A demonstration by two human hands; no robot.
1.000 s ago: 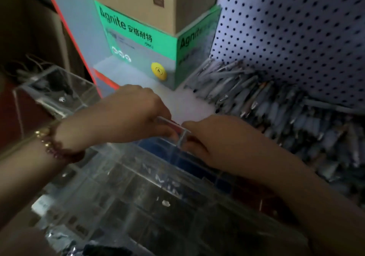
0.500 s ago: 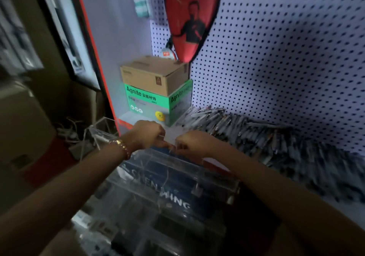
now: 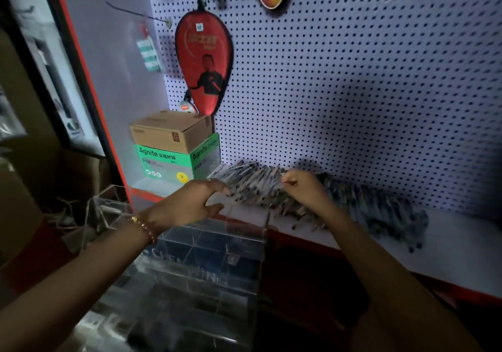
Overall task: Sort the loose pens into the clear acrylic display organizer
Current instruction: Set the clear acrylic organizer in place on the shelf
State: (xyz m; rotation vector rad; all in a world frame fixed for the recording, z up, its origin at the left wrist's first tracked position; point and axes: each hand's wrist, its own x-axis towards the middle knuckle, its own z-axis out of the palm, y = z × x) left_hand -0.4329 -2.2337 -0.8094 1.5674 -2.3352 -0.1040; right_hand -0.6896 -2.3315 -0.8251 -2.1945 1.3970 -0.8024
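We saw the loose pens (image 3: 366, 204) lying in a long, blurred heap on the white shelf (image 3: 456, 251), along the foot of the pegboard (image 3: 353, 79). The clear acrylic organizer (image 3: 217, 259) stood lower and nearer to us, its back edge close to the front edge of the shelf. Its compartments were too dim and blurred for us to tell what lay in them.

The left hand (image 3: 190, 202) reached over the back of the organizer, palm down. Its fingers were spread and gently curved with clear gaps between them, and the thumb was held away below. It gripped nothing that we could see. Its fingertips (image 3: 226, 190) came right up to the left end of the heap, but we could not tell whether they touched the pens. A beaded bracelet (image 3: 145, 228) sat on that wrist.

The right hand (image 3: 304, 191) lay on top of the heap near its middle, with its knuckles up and its fingers curled down into the pens. Thumb and forefinger were drawn close together at the tip. We could not tell whether a pen was pinched between them, since the blur hid it.

At the left end of the shelf a cardboard box (image 3: 171, 131) sat on a green box (image 3: 163, 164), and a red paddle case (image 3: 203, 60) hung on the pegboard above them.
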